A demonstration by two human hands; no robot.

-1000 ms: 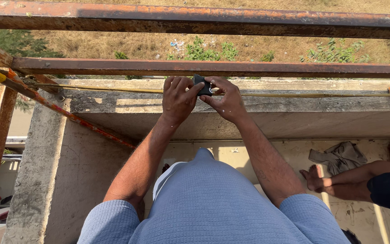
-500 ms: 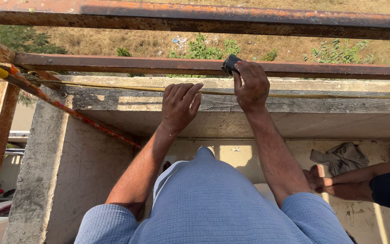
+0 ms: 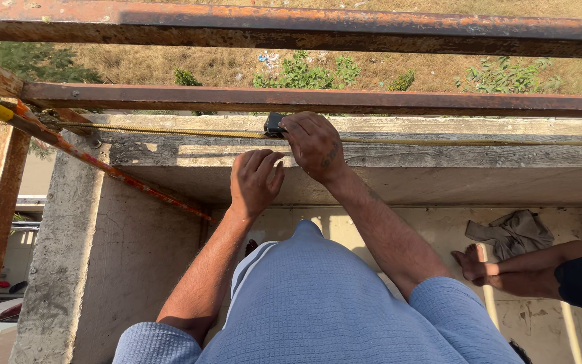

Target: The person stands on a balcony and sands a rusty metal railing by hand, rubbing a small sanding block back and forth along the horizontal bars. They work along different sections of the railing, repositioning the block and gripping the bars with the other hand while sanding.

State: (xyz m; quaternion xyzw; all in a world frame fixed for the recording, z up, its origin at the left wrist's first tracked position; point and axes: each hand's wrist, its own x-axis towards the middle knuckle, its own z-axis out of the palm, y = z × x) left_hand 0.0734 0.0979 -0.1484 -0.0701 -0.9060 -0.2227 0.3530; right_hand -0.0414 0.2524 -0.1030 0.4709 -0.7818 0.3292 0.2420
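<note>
A small black block [image 3: 274,125] is held in the right hand [image 3: 314,145], the fingers curled closed over it so that only its left end shows. It sits on a taut yellow string [image 3: 170,132] that is stretched level along the top of a grey wall [image 3: 439,154], just below a rusty rail [image 3: 372,102]. The left hand [image 3: 256,180] is laid flat against the wall's rough face just below and left of the right hand, fingers together and pointing up, nothing gripped in it. The wall's top is weathered, streaked and chipped, and its side is coarse concrete. A thinner rusted bar [image 3: 136,182] with flecks of red paint is set slantwise from the upper left down to the wall's inner corner. A second, broader rusty rail [image 3: 304,27] is seen across the top. Below, on a pale floor, another person's bare feet [image 3: 469,266] are seen beside a crumpled grey rag [image 3: 513,232].
</note>
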